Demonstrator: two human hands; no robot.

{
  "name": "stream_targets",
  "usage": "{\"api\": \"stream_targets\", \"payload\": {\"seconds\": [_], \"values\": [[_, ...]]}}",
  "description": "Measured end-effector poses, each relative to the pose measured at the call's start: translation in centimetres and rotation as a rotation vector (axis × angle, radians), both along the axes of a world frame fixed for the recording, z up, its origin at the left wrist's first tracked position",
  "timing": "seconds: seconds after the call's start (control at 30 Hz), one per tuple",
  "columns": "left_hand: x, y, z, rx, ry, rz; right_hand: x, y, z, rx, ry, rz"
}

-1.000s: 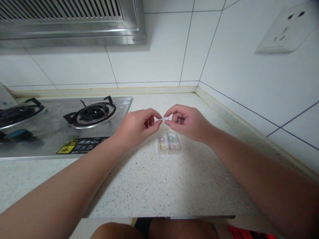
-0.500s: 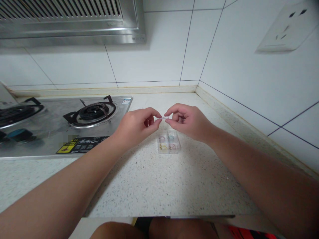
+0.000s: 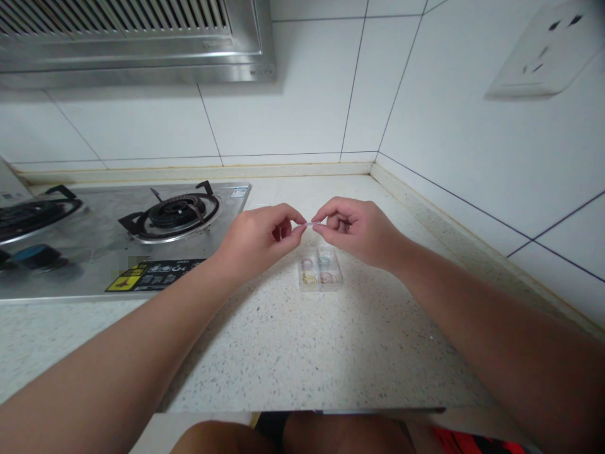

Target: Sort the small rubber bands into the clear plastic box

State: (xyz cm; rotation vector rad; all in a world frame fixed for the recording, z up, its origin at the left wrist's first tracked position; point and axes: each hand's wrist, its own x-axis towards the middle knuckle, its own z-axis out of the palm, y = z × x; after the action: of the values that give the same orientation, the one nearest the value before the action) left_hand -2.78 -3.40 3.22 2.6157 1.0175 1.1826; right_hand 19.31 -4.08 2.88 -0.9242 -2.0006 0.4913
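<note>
Thumb and forefinger of my left hand (image 3: 259, 239) pinch one end of a small, thin, pale pink elastic band (image 3: 310, 224). My right hand (image 3: 363, 232) pinches its other end, so the band spans the short gap between my fingertips. Both hands are held above the counter. Just below them sits a small clear plastic box (image 3: 320, 289) divided into compartments. Thin ring-shaped bands in yellow, pink and other pale colours lie in it. The band's ends are hidden by my fingers.
A steel gas hob (image 3: 85, 284) with black burners (image 3: 177, 212) lies to the left on the speckled counter (image 3: 302, 353). Above it hangs a range hood (image 3: 142, 69). Tiled walls meet behind, with a socket (image 3: 539, 60) at upper right. My legs (image 3: 331, 435) are below the counter's front edge.
Both hands keep almost the same place and grip. The band between my fingertips looks slightly straighter and thinner than before. The box has not moved.
</note>
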Motion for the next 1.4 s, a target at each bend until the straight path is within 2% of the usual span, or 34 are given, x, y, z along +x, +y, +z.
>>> {"api": "stream_targets", "payload": {"seconds": [1.4], "values": [[-0.05,0.04,-0.07,0.011,-0.002,-0.013,0.09,-0.07,0.11,0.011,-0.017,0.000]]}}
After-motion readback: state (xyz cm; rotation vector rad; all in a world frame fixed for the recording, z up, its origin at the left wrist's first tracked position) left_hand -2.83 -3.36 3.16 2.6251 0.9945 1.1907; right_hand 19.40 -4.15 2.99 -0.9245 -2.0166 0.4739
